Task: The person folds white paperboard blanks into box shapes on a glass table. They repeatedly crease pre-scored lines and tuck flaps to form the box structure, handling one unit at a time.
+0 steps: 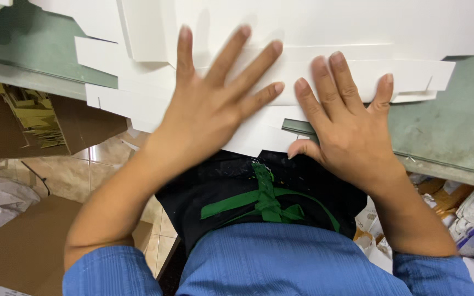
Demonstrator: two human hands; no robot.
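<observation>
At the left, beyond the table's near edge, an open brown carton (39, 118) with cardboard strips is seen. The left hand (207, 109), blurred, is laid flat with fingers spread on the white die-cut card sheets (314, 66), which lie across the green table (451, 131) and hang over its near edge. The right hand (349, 129) is pressed flat too, thumb tucked at the sheet's edge. Nothing is gripped by either hand. The sheets appear still flat; no finished fold can be seen, so most work seems left.
</observation>
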